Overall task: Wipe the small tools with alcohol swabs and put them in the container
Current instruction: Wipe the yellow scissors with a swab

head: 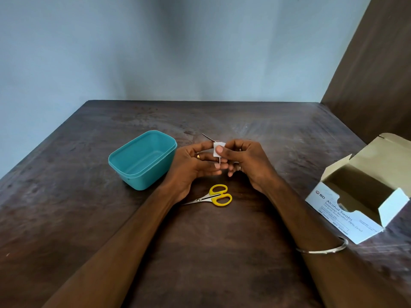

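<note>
At your far left the dark wooden surface (66,218) runs bare to its edge. The teal container (142,160) sits open, nothing visible inside. Just right of it, your left hand (195,165) pinches a thin metal tool (208,137), its tip pointing up and left. Your right hand (242,162) pinches the white swab (216,150) folded around that tool. The yellow-handled scissors (213,196) lie near you, below both hands. At the right edge the swab box (355,196) stands open, its contents hidden.
</note>
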